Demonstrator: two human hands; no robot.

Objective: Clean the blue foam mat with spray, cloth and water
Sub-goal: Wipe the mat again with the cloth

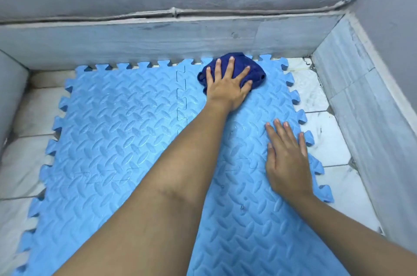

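Observation:
The light blue foam mat (126, 131), made of interlocking tiles with a raised pattern, lies on the floor and fills most of the view. A crumpled dark blue cloth (256, 72) sits on the mat's far edge, close to the low wall. My left hand (225, 88) presses down on the cloth with fingers spread over it, the arm reaching across the mat from the lower left. My right hand (286, 158) rests flat and empty on the mat near its right edge, fingers apart. No spray bottle or water is in view.
White marble floor tiles (325, 131) show around the mat on the left, far and right sides. Low grey walls (135, 39) enclose the space at the back and right (365, 104), with a thin pipe (173, 12) along the back ledge.

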